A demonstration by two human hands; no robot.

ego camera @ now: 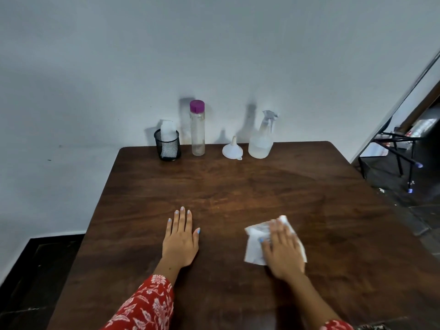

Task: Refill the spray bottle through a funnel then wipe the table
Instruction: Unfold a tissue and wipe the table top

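Note:
On the dark wooden table (238,186), my right hand (283,248) presses flat on a white tissue (253,246) near the front right; its fingers are straight and blurred. My left hand (181,236) rests flat on the wood to the left, fingers straight, holding nothing. At the back edge stand a clear spray bottle (261,139) with its trigger head on and some liquid inside, a white funnel (232,149) lying mouth down, and a tall clear bottle (197,128) with a purple cap.
A black mesh cup (167,146) with white tissues stands at the back left, against the grey wall. Black chair legs (402,153) and dark floor lie off the table's right side. The floor drops away to the left of the table.

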